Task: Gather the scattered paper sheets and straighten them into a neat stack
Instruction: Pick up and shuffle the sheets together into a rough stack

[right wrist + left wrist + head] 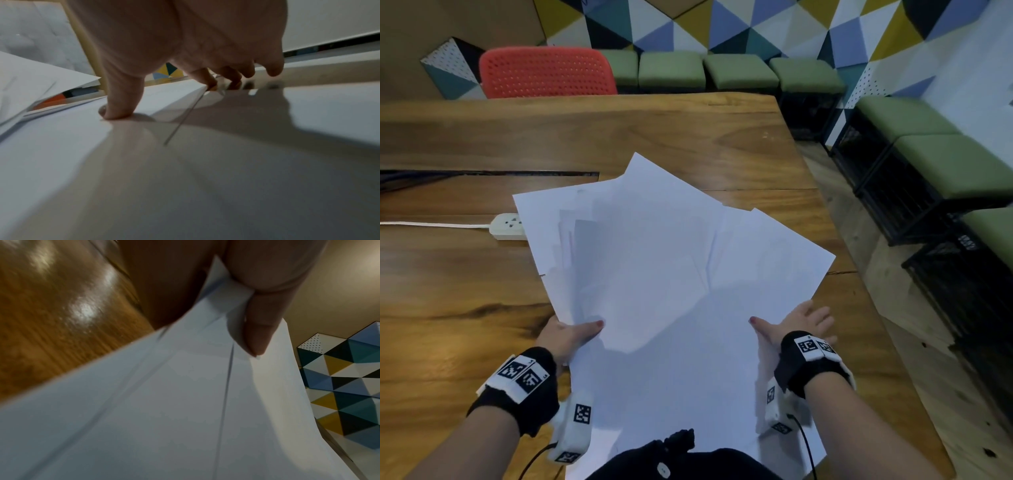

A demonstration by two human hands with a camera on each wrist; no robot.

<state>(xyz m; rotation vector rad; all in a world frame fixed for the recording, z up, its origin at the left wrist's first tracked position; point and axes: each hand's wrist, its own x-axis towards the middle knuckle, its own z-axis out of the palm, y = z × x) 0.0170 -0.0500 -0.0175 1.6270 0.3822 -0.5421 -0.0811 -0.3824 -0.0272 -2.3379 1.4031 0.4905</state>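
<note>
Sheets (654,267) fanned between hands — left hand (566,337) pinching (edge), right hand (796,325) flat.

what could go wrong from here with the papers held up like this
1. The paper sheets are fanned at different angles, so loosely held ones could slide out onto the wooden table.
2. The left hand pinches only the sheets' edge; the right hand lies spread, thumb on top, so squaring them could crease the sagging middle.

A wooden table (688,137) carries fanned white paper sheets (671,257) and a power strip (506,226).
</note>
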